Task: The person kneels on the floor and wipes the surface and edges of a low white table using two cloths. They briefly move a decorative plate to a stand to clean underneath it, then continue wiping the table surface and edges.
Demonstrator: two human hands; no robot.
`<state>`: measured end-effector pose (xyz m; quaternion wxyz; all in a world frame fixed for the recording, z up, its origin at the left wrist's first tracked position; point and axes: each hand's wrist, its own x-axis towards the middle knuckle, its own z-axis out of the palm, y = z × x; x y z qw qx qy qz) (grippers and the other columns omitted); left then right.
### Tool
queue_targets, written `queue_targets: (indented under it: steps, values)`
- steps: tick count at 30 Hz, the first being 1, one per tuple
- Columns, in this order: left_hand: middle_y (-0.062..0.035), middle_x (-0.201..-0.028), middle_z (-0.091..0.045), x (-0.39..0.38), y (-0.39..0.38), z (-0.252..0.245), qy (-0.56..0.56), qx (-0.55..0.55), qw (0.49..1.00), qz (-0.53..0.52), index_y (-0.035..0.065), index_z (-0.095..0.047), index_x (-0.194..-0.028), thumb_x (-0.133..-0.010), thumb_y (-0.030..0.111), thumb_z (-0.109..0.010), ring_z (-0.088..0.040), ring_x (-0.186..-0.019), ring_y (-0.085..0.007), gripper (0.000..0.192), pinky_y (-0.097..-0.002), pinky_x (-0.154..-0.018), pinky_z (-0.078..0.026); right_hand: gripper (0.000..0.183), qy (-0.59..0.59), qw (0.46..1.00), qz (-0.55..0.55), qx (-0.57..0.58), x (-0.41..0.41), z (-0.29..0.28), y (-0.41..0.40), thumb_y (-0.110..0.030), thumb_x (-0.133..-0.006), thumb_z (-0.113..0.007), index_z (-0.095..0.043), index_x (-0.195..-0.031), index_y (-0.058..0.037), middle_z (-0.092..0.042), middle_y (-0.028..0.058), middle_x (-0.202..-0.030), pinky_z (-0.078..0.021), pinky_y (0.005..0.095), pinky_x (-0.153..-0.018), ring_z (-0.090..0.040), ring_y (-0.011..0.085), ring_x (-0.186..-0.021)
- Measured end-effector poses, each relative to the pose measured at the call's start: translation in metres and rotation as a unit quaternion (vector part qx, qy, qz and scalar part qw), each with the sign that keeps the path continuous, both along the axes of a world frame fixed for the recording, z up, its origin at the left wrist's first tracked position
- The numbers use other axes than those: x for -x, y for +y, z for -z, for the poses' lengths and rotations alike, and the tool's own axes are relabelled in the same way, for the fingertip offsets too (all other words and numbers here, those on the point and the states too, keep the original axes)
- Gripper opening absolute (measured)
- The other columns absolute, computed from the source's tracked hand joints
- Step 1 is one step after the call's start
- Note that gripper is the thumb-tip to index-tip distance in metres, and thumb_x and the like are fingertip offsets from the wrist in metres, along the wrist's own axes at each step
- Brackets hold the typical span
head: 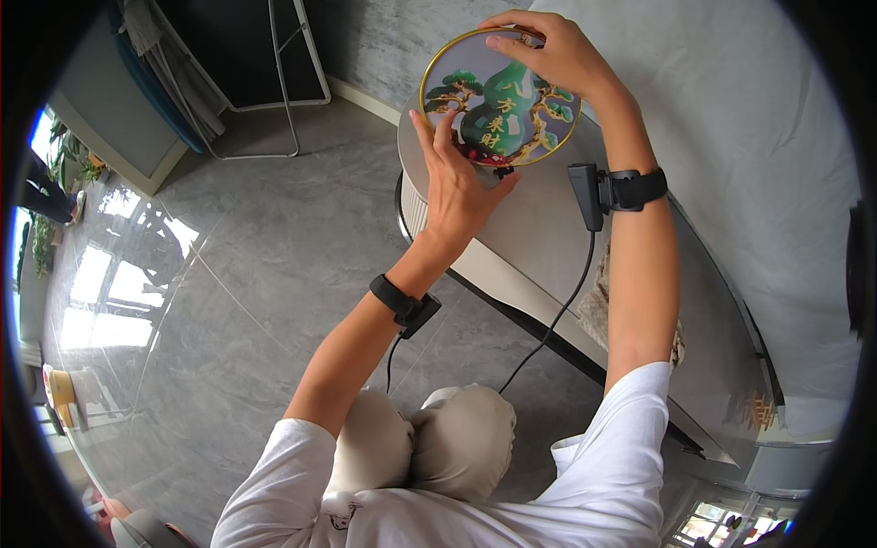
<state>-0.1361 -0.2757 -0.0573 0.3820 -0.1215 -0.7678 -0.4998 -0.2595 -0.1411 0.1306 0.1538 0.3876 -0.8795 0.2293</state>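
Observation:
A round decorative plaque [503, 103] with a gold rim, showing a green gourd, pine branches and gold characters, is between my hands above the end of a low cabinet [531, 226]. My right hand [551, 51] grips its upper right edge, fingers at the rim and thumb across the face. Against its lower left edge rests my left hand [455, 164], fingers spread along the rim and thumb below it. A small dark piece [505, 171] shows under the plaque's bottom edge; the rest of it is hidden. Both wrists wear black straps with cabled devices.
A patterned furry item [597, 308] lies on the cabinet, partly behind my right forearm. Pale sheeting [712, 137] covers the area to the right. A folding metal frame [284, 103] stands at the upper left. Another person's legs [51, 188] show at the far left, near plants.

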Motion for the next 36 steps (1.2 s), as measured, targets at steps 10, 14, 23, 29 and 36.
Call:
queue_targets:
  steps: [10, 14, 23, 29, 36]
  values:
    - [-0.0263, -0.162, -0.03, 0.004, -0.025, 0.013, -0.042, -0.269, 0.948, 0.162, 0.0098, -0.009, -0.163, -0.093, -0.005, -0.064, -0.04, -0.154, -0.0373, 0.09, -0.047, -0.122, -0.043, 0.033, -0.065, 0.995, 0.043, 0.055, -0.018, -0.011, -0.007, -0.025, -0.1, -0.078, -0.076, -0.119, 0.0019, -0.081, 0.0144, -0.097, -0.0575, 0.0328, -0.074, -0.073, 0.0167, -0.084]
    - [-0.0271, -0.149, -0.048, 0.007, -0.04, 0.006, -0.155, -0.264, 0.935, 0.18, 0.0006, -0.006, -0.161, -0.09, -0.015, -0.048, -0.053, -0.146, -0.036, 0.085, -0.0409, -0.119, -0.05, 0.033, -0.099, 0.993, 0.052, 0.045, -0.025, -0.019, -0.004, -0.026, -0.099, -0.078, -0.076, -0.117, 0.0016, -0.079, 0.0122, -0.092, -0.0562, 0.0337, -0.073, -0.069, 0.0163, -0.079]
    - [-0.028, -0.139, -0.062, 0.014, -0.055, 0.011, -0.16, -0.134, 0.963, 0.172, -0.0032, -0.005, -0.161, -0.094, -0.012, -0.062, -0.066, -0.133, -0.0342, 0.089, -0.0432, -0.118, -0.053, 0.035, -0.084, 0.995, 0.034, 0.045, -0.027, -0.017, -0.006, -0.028, -0.1, -0.078, -0.077, -0.121, 0.0001, -0.08, 0.0121, -0.096, -0.056, 0.0338, -0.074, -0.07, 0.0161, -0.082]
    - [-0.0277, -0.134, -0.066, 0.015, -0.058, 0.009, -0.172, -0.09, 0.969, 0.154, -0.0037, -0.018, -0.158, -0.094, -0.009, -0.067, -0.069, -0.128, -0.0349, 0.081, -0.0421, -0.114, -0.056, 0.04, -0.085, 0.994, 0.027, 0.062, -0.021, -0.012, 0.0, -0.03, -0.1, -0.079, -0.076, -0.128, -0.003, -0.081, 0.0152, -0.105, -0.0593, 0.0334, -0.082, -0.075, 0.0201, -0.094]
    - [-0.0246, -0.136, -0.066, 0.014, -0.058, 0.01, -0.181, -0.103, 0.967, 0.145, -0.0023, -0.028, -0.155, -0.093, -0.005, -0.074, -0.068, -0.13, -0.0314, 0.078, -0.0415, -0.114, -0.056, 0.04, -0.013, 0.999, 0.045, 0.022, -0.011, 0.0, 0.008, -0.039, -0.098, -0.08, -0.079, -0.124, -0.0087, -0.081, 0.0082, -0.108, -0.0581, 0.0329, -0.091, -0.076, 0.019, -0.1]
